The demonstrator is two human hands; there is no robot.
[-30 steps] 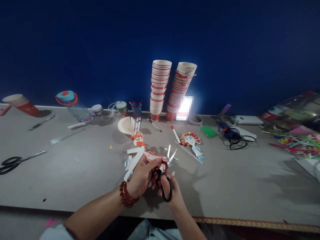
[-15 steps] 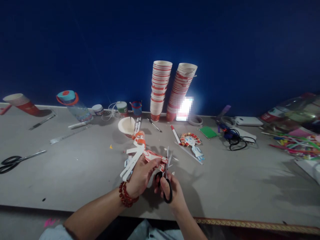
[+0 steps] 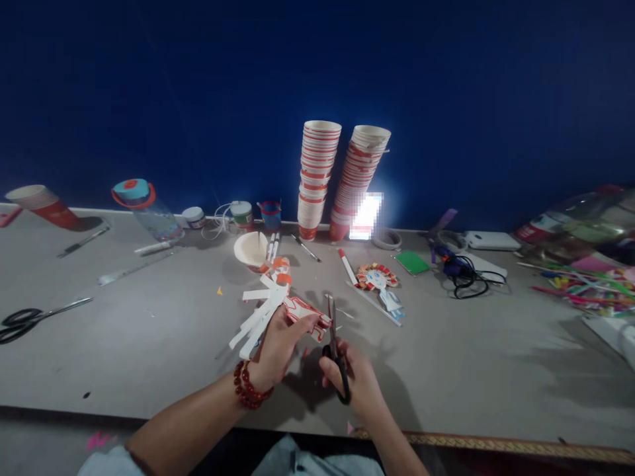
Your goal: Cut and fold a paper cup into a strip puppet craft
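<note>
My left hand (image 3: 282,340), with a red beaded bracelet at its wrist, pinches a paper cutout (image 3: 302,312) drawn with red outlines. White paper strips (image 3: 258,316) fan out to the left of that hand, with orange-printed pieces above them. Around the black handles of a pair of scissors (image 3: 335,347) my right hand (image 3: 354,380) is closed. The blades point up and away, close beside the cutout's right end, and look nearly closed. Small white scraps lie on the table beyond the blades. How the strips join the cutout is hidden by my left hand.
Two tall paper cup stacks (image 3: 312,192) stand against the blue wall. A cut cup (image 3: 251,251) is left of centre. Right of the scissors lie a paper figure (image 3: 381,287), a red-capped marker (image 3: 348,266) and a green pad (image 3: 412,262). Other scissors (image 3: 34,320) rest far left.
The scissors and my right hand have shifted slightly right, and the blades have come closer together. The white strips have spread out more to the left. A small pink scrap now shows near the table's front edge.
</note>
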